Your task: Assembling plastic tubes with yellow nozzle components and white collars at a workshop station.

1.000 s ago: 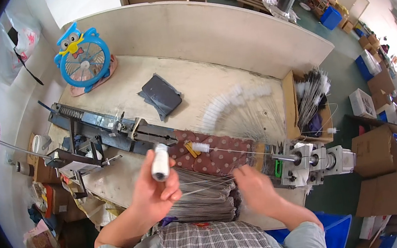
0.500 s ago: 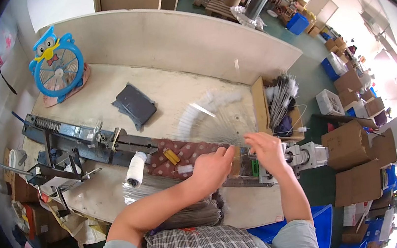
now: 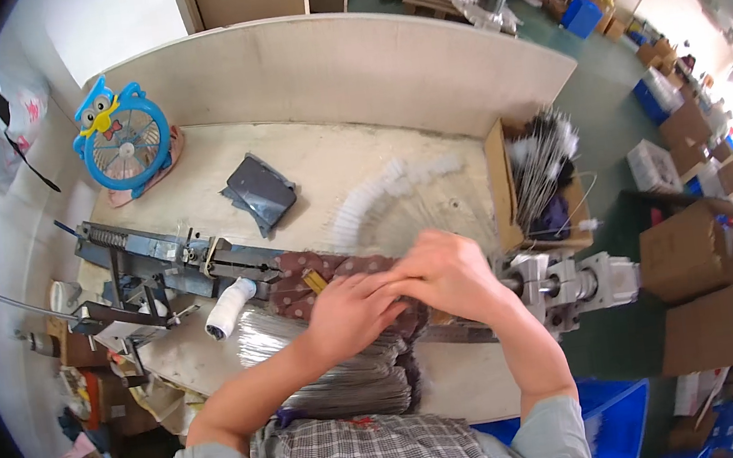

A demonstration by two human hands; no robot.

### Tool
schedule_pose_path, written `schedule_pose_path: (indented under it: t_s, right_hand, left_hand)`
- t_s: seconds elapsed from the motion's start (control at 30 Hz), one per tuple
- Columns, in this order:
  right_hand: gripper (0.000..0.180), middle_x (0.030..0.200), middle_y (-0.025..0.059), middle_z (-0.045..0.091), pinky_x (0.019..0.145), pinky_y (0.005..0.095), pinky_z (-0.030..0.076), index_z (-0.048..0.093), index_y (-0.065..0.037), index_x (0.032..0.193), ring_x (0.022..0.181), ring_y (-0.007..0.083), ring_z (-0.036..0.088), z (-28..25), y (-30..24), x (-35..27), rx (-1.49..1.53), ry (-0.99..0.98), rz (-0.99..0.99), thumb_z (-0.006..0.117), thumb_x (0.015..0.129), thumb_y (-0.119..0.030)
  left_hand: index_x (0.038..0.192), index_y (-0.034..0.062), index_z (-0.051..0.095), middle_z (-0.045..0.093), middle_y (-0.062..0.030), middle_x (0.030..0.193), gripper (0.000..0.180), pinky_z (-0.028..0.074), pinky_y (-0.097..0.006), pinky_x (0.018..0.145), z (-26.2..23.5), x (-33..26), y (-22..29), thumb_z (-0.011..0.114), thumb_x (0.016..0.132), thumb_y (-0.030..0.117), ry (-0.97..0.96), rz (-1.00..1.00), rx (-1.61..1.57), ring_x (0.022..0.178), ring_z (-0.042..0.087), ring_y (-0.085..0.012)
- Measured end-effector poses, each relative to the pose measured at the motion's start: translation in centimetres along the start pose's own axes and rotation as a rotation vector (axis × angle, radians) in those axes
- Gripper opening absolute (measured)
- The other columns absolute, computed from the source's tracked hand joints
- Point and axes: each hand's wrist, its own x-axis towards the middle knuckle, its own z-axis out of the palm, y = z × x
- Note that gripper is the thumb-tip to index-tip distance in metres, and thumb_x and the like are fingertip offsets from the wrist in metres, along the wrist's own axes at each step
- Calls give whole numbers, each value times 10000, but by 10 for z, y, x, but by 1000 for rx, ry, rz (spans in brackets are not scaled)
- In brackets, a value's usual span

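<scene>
Patterned cloth pad (image 3: 335,274) on the bench (image 3: 377,164), near its front edge, both hands on it.
Left hand (image 3: 349,309) and right hand (image 3: 445,274) touch, fingers curled together over the pad's right end; what they pinch cannot be told. White spool (image 3: 228,307) lies just left; wire bundle (image 3: 338,370) below; blue fan (image 3: 125,140) at back-left corner.

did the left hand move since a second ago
Yes. The left hand was raised holding the white spool near the metal rail; now it has gone right, meeting the right hand, and the spool lies on the bench.
</scene>
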Motion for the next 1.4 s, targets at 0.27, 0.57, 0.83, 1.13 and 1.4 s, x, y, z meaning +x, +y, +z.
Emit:
schedule_pose_path:
  t_s: [0.27, 0.57, 0.83, 1.13, 1.4]
  right_hand:
    - [101, 686, -2, 609, 653, 354, 471, 658, -116, 707, 801, 218, 548, 87, -30, 64, 46, -12, -133, 678, 720, -214]
    - [72, 725, 15, 622, 683, 361, 476, 657, -94, 723, 829, 234, 544, 104, -49, 75, -152, -36, -22, 664, 712, -164]
    - [88, 750, 30, 642, 696, 361, 483, 679, -89, 772, 837, 243, 564, 88, -49, 71, -103, -20, 10, 658, 722, -158]
    - [47, 719, 68, 583, 540, 333, 475, 590, -81, 823, 623, 242, 588, 85, -30, -10, 14, 150, -97, 616, 788, -97]
    - [125, 821, 76, 568, 649, 360, 500, 600, -85, 873, 794, 265, 611, 144, -11, 19, 39, -51, 85, 581, 836, -203]
  left_hand:
    - [950, -38, 661, 673, -86, 821, 167, 506, -238, 649, -84, -117, -28, 656, 829, 76, 200, -1091, -770, 721, 620, -118]
    - [910, 15, 615, 577, -76, 667, 433, 485, -332, 598, -79, -82, -33, 452, 928, 417, 390, -1240, -1595, 628, 588, -172]
    - [668, 23, 690, 644, -99, 622, 498, 464, -313, 575, -51, -84, -51, 694, 706, 519, -191, -1109, -217, 580, 606, -173]
    - [835, 14, 524, 601, -90, 831, 78, 492, -305, 594, -2, -84, -36, 582, 792, 45, 436, -999, -1228, 657, 593, -166]
    - [844, 9, 540, 582, -43, 697, 197, 458, -275, 584, -25, -97, -58, 682, 741, 96, 46, -913, -626, 641, 559, -117]
